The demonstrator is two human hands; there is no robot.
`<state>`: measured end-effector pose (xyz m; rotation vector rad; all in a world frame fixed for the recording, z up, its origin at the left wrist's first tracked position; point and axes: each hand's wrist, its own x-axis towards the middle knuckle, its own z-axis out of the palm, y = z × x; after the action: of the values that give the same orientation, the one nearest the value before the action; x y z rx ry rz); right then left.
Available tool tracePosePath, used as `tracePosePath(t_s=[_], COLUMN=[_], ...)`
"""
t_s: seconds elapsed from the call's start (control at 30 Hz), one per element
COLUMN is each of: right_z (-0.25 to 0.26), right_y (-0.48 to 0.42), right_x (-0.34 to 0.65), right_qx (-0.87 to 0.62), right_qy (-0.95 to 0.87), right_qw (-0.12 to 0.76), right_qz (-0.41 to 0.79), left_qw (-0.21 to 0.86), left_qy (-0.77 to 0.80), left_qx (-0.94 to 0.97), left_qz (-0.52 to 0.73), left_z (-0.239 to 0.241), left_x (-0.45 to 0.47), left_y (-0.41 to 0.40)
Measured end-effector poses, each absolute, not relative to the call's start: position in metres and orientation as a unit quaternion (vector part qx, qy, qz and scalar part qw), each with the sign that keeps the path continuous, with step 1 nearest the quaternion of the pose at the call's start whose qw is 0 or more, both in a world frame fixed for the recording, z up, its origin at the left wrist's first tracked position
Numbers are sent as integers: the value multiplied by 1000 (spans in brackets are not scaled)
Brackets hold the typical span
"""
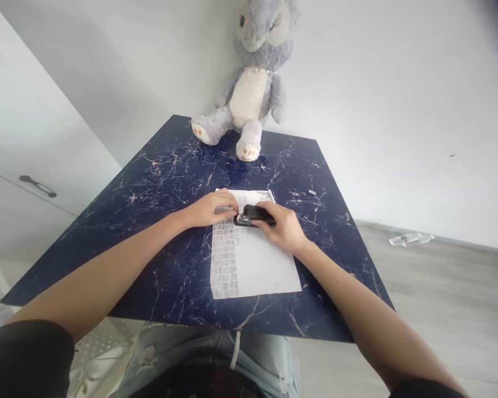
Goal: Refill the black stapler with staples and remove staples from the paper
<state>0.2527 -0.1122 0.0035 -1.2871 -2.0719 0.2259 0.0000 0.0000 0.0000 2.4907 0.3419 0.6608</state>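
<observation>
Two hands (216,209) (288,229), one stapler (257,214), one plush (249,94), one table (170,287), one handle (37,186); paper (265,265), its sheets too close to count.

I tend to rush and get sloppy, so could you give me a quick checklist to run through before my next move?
1. Black stapler in the right hand: ok, gripped above the printed paper.
2. Small grey strip at the left hand: ok, it lies between thumb and fingers.
3. Paper fully on the blue table: ok, no edge overhangs.
4. Plush toy out of the way: ok, it sits at the far side, apart from the paper.
5. Table beside the paper free of loose bits: not ok, a small piece lies to the right.
6. Stapler loaded: cannot tell, its inside is hidden.
</observation>
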Motion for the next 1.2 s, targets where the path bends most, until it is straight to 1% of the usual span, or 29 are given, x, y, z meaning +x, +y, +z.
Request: tracePosePath(t_s=[0.07,0.13,0.2,0.27,0.33,0.4,0.5,0.7,1.0,1.1,1.2], right_z=[7,11,12,11,6,3,1,9,20,24,26], right_y=[-108,-100,-93,-87,-84,-83,-84,-94,-99,-102,-104], right_x=[270,297,326,352,369,373,360,322,310,300,285], right_qx=[-541,-581,-599,-595,-581,-563,-530,-485,-458,-461,-503], right_qy=[-746,-703,-697,-719,-741,-758,-782,-815,-829,-827,-794], right_qw=[387,409,394,358,331,316,306,286,264,266,306], right_qz=[47,10,-3,16,54,92,117,139,183,179,152], left_qw=[224,193,166,129,90,74,97,148,142,143,144], left_qy=[150,164,169,171,181,196,204,173,169,168,166], left_qx=[934,950,963,971,973,970,965,972,974,974,974], left_qz=[234,184,129,102,108,127,132,60,53,54,57], left_z=[-3,-7,-8,-5,1,5,4,-8,-8,-9,-10], left_x=[1,3,5,6,6,6,8,15,20,22,25], left_y=[-3,-8,-13,-18,-22,-27,-35,-47,-56,-57,-58])
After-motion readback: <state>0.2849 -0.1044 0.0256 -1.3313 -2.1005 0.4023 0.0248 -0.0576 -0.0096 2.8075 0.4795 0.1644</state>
